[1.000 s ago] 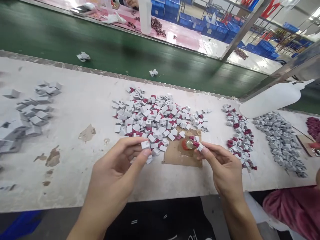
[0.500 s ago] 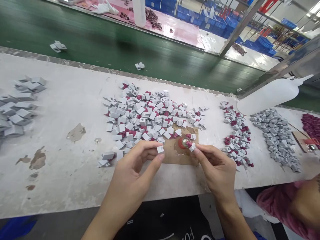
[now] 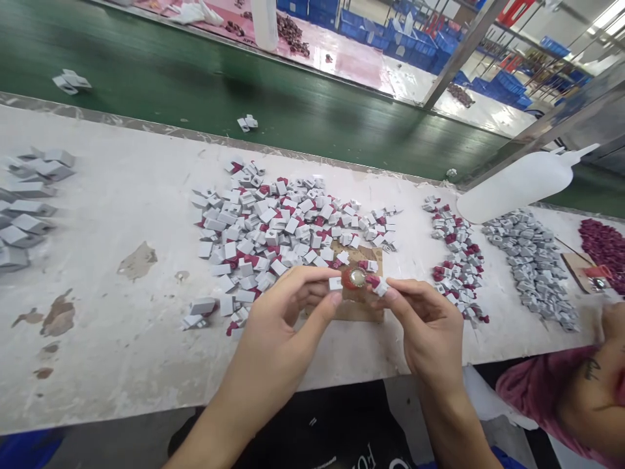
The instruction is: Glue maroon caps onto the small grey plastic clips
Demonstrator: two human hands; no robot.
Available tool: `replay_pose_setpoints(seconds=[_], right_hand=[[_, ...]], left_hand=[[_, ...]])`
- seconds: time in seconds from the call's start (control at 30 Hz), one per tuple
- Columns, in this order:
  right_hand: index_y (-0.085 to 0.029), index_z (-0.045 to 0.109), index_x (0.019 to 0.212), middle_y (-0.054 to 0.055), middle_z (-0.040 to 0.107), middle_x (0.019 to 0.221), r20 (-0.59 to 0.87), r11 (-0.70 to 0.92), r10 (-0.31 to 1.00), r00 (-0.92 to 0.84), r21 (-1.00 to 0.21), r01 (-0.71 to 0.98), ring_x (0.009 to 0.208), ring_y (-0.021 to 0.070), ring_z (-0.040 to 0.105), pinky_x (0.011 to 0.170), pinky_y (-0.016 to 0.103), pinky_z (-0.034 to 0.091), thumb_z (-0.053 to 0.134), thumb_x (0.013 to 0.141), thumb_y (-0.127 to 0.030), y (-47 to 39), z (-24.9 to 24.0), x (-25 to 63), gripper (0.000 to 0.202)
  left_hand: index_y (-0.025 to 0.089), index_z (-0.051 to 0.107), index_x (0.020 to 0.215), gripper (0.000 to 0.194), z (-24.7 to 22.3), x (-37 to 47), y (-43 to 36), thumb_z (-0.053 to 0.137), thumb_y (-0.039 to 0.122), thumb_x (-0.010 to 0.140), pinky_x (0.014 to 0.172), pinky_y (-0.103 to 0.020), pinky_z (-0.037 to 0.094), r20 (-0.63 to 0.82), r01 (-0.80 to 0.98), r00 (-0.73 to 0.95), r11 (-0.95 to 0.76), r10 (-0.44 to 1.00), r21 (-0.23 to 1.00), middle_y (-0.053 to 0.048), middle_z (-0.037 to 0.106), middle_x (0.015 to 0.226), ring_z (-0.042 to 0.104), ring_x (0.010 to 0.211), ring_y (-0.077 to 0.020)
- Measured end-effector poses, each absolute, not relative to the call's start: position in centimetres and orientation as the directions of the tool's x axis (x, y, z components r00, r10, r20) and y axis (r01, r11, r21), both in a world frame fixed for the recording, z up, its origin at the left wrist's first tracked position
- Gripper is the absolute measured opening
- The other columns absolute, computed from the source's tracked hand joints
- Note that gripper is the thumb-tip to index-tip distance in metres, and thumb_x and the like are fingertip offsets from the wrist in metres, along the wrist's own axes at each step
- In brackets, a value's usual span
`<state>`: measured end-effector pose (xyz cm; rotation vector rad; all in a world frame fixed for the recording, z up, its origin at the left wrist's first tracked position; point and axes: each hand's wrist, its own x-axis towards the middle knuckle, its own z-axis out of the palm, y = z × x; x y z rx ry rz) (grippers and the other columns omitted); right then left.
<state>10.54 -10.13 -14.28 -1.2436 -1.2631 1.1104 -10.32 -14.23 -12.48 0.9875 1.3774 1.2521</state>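
Between thumb and forefinger, my left hand [image 3: 288,319] pinches a small white plastic block [image 3: 335,283]. My right hand [image 3: 430,319] grips a white piece with a dark red part [image 3: 378,284], the red end pointing left. The two pieces face each other, apart, over a brown cardboard sheet [image 3: 359,311]. On the cardboard, between my hands, sits a small red holder with a shiny round metal top [image 3: 355,278]. A large pile of white and dark red pieces [image 3: 273,228] lies just behind my hands.
Grey-white blocks [image 3: 24,208] lie at far left. To the right are a mixed pile [image 3: 456,254], grey parts [image 3: 534,267], dark red parts [image 3: 603,251] and a white squeeze bottle [image 3: 517,185]. A green conveyor belt [image 3: 185,91] runs behind. A co-worker's arm [image 3: 586,391] is at right.
My left hand has moved right with the white block, closer to the piece in my right hand. The pieces on the belt have shifted left. The co-worker's hand has come into view.
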Motion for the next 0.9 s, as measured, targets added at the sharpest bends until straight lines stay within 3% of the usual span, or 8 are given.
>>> replay_pose_setpoints(seconds=[0.17, 0.4, 0.5, 0.63, 0.77, 0.9], right_hand=[[-0.035, 0.094, 0.12, 0.005, 0.094, 0.111, -0.053, -0.068, 0.995, -0.085, -0.981, -0.181, 0.101, 0.0297, 0.093, 0.094, 0.049, 0.079, 0.095, 0.102, -0.047, -9.9, -13.8, 10.0, 0.021], [-0.036, 0.097, 0.116, 0.004, 0.094, 0.112, -0.078, -0.098, 0.991, -0.105, -0.974, -0.206, 0.101, 0.0274, 0.092, 0.097, 0.046, 0.078, 0.094, 0.103, -0.041, -9.9, -13.8, 10.0, 0.014], [-0.037, 0.096, 0.118, 0.004, 0.093, 0.117, -0.045, -0.055, 0.993, -0.111, -0.994, -0.093, 0.108, 0.0277, 0.09, 0.1, 0.045, 0.076, 0.092, 0.105, -0.042, -9.9, -13.8, 10.5, 0.015], [-0.037, 0.097, 0.118, 0.005, 0.092, 0.115, 0.031, 0.043, 0.981, -0.19, -0.997, 0.06, 0.109, 0.0249, 0.086, 0.096, 0.038, 0.072, 0.088, 0.108, -0.035, -9.3, -13.2, 10.9, 0.013], [-0.036, 0.097, 0.115, 0.004, 0.09, 0.104, 0.063, 0.075, 0.963, -0.261, -0.997, 0.036, 0.097, 0.0223, 0.085, 0.085, 0.034, 0.071, 0.089, 0.107, -0.033, -8.8, -11.5, 11.0, 0.012], [-0.036, 0.097, 0.114, 0.004, 0.09, 0.102, 0.053, 0.07, 0.931, -0.362, -0.997, 0.032, 0.093, 0.0233, 0.085, 0.081, 0.037, 0.073, 0.091, 0.105, -0.041, -7.4, -9.0, 11.4, 0.012]], left_hand=[[0.024, 0.082, 0.12, 0.019, -12.7, -8.7, -12.6, 0.082, 0.038, 0.106, 0.1, -0.04, 0.077, -0.193, -0.28, -0.056, 0.17, 0.98, 0.945, -0.009, 0.09, 0.121, 0.089, 0.114, -0.0287], [0.024, 0.084, 0.117, 0.013, -12.6, -8.0, -12.0, 0.084, 0.033, 0.107, 0.096, -0.034, 0.078, -0.177, -0.339, -0.01, 0.163, 0.984, 0.927, -0.006, 0.09, 0.116, 0.09, 0.109, -0.025], [0.027, 0.085, 0.117, 0.011, -12.8, -8.1, -12.2, 0.082, 0.033, 0.108, 0.1, -0.033, 0.076, -0.158, -0.277, -0.011, 0.148, 0.987, 0.949, -0.005, 0.089, 0.12, 0.089, 0.114, -0.0243], [0.029, 0.084, 0.115, 0.008, -12.6, -8.5, -12.3, 0.077, 0.03, 0.111, 0.1, -0.034, 0.073, -0.071, -0.057, -0.002, 0.071, 0.997, 0.996, -0.003, 0.085, 0.12, 0.086, 0.112, -0.0226], [0.034, 0.084, 0.112, 0.01, -11.3, -9.5, -12.1, 0.074, 0.031, 0.112, 0.092, -0.032, 0.071, -0.003, 0.067, 0.04, 0.001, 0.999, 0.998, 0.0, 0.084, 0.113, 0.084, 0.105, -0.0205], [0.035, 0.084, 0.109, 0.008, -9.3, -11.3, -10.6, 0.078, 0.04, 0.108, 0.079, -0.033, 0.07, 0.058, 0.163, 0.14, -0.081, 0.988, 0.983, -0.001, 0.083, 0.102, 0.082, 0.091, -0.0226]])
